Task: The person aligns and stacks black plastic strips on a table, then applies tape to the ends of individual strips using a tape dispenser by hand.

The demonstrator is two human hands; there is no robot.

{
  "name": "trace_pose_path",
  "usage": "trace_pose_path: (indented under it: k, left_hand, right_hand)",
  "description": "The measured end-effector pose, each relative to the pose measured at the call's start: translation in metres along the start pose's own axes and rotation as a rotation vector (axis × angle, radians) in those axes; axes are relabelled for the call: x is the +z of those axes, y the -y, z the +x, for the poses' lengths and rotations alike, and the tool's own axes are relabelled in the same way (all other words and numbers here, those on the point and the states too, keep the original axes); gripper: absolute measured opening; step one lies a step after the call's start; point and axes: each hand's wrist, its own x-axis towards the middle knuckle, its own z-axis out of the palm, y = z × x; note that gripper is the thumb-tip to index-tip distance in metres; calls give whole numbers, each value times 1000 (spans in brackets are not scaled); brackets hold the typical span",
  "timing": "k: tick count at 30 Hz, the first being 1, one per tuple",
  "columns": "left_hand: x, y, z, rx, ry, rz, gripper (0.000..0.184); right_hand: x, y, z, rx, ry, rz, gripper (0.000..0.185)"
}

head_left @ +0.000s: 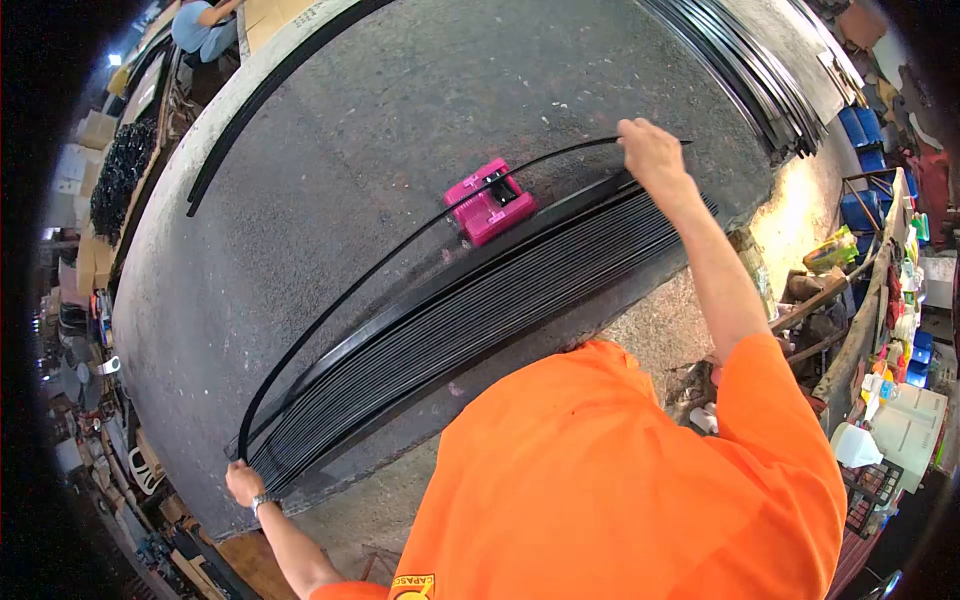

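A long, thin black strip (345, 297) spans the space between my hands, bowed away from me. My left hand (243, 483), with a watch on its wrist, is closed on the strip's left end near the table's front corner. Toward the other end, my right hand (655, 155) pinches it, and a short tip sticks out beyond the fingers. The strip's middle passes across a pink block-like device (490, 202) with a dark slot; I cannot tell whether they touch. Nearer my body, many similar black strips (470, 300) lie side by side in a row.
The dark, worn table (330, 160) curves in this wide view. More black strips (290, 65) lie along its far left edge, and a bundle (740, 75) lies at the far right. Blue containers (862, 140) and clutter stand at right. Another person (205, 28) is at the upper left.
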Motion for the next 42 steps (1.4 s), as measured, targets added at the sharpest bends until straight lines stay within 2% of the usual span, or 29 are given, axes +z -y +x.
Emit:
trace_pose_path:
  k: [3, 5, 7, 11, 18, 23, 29, 33, 36, 39, 42]
  left_hand:
    - [2, -43, -11, 69, -78, -26, 24]
    - [-18, -83, -27, 101, -48, -48, 24]
    - [-20, -106, -34, 213, -116, -84, 24]
    - [-38, -162, -56, 348, -110, -90, 22]
    - [-74, -246, -96, 467, -159, -93, 22]
    - [-98, -293, -123, 523, -162, -107, 21]
    - [-123, -348, -158, 596, -172, -137, 22]
    - [-137, -389, -176, 665, -168, -152, 18]
    - [-151, -422, -191, 717, -185, -169, 15]
    - [-159, -455, -202, 783, -207, -179, 14]
    - [-171, -488, -215, 850, -215, -210, 13]
  right_hand:
    - [-9, -37, -4, 83, 15, -60, 9]
    - [-8, -69, -9, 120, 4, -65, 9]
    - [-14, -96, -11, 199, 82, -92, 12]
    - [-22, -154, -20, 312, 123, -150, 14]
    - [-21, -254, -43, 377, 130, -169, 16]
    - [-39, -290, -49, 538, 219, -217, 19]
    - [-27, -379, -61, 547, 224, -255, 20]
    - [-20, -446, -69, 669, 366, -294, 26]
    - [5, -525, -95, 705, 225, -280, 32]
    - [-29, -520, -100, 810, 333, -469, 24]
    - [-66, -519, -115, 801, 304, -478, 25]
